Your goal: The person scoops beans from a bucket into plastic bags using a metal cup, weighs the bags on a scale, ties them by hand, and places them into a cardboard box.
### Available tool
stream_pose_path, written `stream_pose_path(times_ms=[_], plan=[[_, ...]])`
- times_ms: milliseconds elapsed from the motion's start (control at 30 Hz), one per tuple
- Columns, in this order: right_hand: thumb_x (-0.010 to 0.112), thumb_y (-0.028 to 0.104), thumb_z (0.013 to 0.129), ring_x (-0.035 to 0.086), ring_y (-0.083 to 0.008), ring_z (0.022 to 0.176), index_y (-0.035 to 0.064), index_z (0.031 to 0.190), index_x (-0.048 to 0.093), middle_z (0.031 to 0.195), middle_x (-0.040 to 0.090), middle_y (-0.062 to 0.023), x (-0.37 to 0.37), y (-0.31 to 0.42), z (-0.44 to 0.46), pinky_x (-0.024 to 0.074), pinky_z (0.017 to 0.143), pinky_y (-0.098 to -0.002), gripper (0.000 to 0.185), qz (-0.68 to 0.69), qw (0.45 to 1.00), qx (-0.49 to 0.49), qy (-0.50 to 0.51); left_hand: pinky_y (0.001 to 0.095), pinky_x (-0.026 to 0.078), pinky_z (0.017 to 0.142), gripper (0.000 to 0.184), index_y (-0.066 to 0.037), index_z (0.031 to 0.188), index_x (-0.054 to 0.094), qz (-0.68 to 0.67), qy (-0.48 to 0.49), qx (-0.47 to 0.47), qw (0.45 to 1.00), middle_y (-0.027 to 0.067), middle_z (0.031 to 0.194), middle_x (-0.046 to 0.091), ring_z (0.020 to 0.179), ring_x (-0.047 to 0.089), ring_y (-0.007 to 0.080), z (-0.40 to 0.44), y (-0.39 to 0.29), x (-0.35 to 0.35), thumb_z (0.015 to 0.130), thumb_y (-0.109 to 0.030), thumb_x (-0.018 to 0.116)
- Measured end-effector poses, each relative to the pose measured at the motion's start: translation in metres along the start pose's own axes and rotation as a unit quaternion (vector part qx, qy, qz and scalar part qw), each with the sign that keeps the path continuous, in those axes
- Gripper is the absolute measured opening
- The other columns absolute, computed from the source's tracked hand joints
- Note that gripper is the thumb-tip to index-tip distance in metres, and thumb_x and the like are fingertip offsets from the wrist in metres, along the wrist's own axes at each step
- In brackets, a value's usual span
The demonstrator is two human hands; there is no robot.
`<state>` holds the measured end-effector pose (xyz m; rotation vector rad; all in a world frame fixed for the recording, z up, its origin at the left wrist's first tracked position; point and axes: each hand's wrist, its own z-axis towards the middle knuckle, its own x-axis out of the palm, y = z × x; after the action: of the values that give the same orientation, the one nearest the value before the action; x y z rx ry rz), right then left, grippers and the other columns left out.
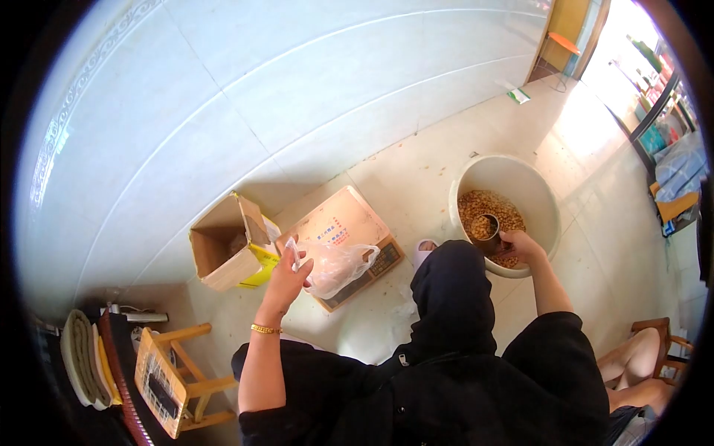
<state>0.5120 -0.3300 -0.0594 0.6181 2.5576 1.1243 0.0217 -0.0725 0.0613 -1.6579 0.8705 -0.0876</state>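
Note:
My left hand [288, 281], with a gold bracelet at the wrist, is closed on the top of a thin clear plastic bag [338, 269]. The bag hangs over a flat closed cardboard box [338, 215]; what it contains, if anything, I cannot make out. My right hand [522, 247] grips a metal cup [485, 227] inside a large pale tub [552, 208]. Small brown pieces that look like shelled peanuts [494, 202] cover the tub's bottom, and some lie in the cup.
An open cardboard box [216, 241] with a yellow side stands left of the flat box. Further left is a wooden stool [186, 379]. A person's bare legs [632, 360] show at the lower right. A tiled wall [312, 82] runs along the far side.

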Motion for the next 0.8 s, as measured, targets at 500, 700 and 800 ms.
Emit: stream_pose_path(times_ms=[500,700,800], plan=[[0.062,0.031,0.083,0.059,-0.0222,0.07,0.0002,0.082,0.064,0.073,0.06,-0.0103,0.014,0.006,-0.007,0.0469,0.059,-0.0364,0.031,-0.355,0.917,-0.059,-0.171,0.0238,0.049,0.056,0.06,-0.007,0.138,0.03,-0.013,0.003,0.026,1.0,0.0086,0.092,0.06,0.064,0.053,0.0098,-0.001,0.003,0.003,0.086,-0.018,0.057],[0.062,0.034,0.083,0.056,-0.0213,0.064,-0.0011,0.077,0.06,0.068,0.055,-0.0088,0.004,-0.002,-0.005,0.047,0.057,-0.0353,0.036,-0.163,0.964,-0.022,-0.208,0.0238,0.047,0.055,0.059,-0.006,0.138,0.031,-0.008,0.007,0.027,1.0,0.0069,0.089,0.06,0.062,0.053,0.0099,0.0,0.004,0.003,0.086,-0.018,0.057],[0.06,0.035,0.084,0.056,-0.0206,0.063,0.0025,0.073,0.056,0.067,0.054,-0.0077,-0.003,-0.002,-0.01,0.0493,0.059,-0.0342,0.035,0.065,0.984,-0.009,-0.165,0.0242,0.047,0.055,0.058,-0.006,0.137,0.032,0.005,0.007,0.032,0.999,0.0062,0.083,0.06,0.06,0.053,0.0101,0.002,0.005,0.003,0.086,-0.018,0.057]])
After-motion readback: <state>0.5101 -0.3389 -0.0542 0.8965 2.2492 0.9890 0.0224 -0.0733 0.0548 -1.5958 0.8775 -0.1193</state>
